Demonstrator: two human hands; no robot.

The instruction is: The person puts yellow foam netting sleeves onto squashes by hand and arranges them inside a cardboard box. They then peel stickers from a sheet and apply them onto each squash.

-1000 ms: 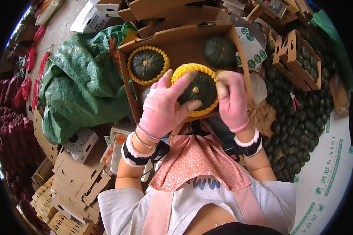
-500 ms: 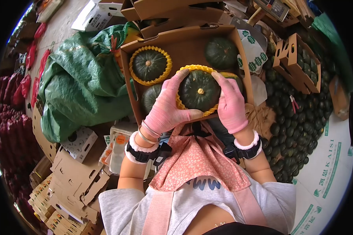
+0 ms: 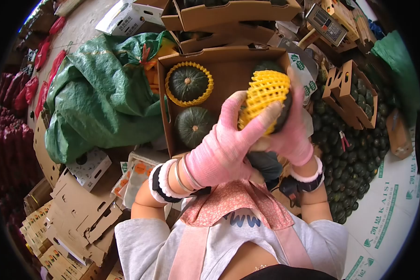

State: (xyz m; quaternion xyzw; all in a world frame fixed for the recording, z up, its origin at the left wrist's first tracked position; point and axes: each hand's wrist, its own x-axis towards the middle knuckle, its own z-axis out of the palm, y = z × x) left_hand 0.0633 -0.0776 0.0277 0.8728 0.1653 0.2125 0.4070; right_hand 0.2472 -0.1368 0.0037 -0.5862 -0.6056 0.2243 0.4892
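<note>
**Netted squash held tilted over the cardboard box**

We grip it between our left hand and right hand, above the box's right side. Inside at left, we see a yellow-ringed squash on the far side and a bare squash nearer us.

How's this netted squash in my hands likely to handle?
The squash is probably firm and fairly heavy, given its thick, plump body. Being rounded, it could roll if pushed. The yellow netting has an open, raised mesh that might add some grip.
</note>
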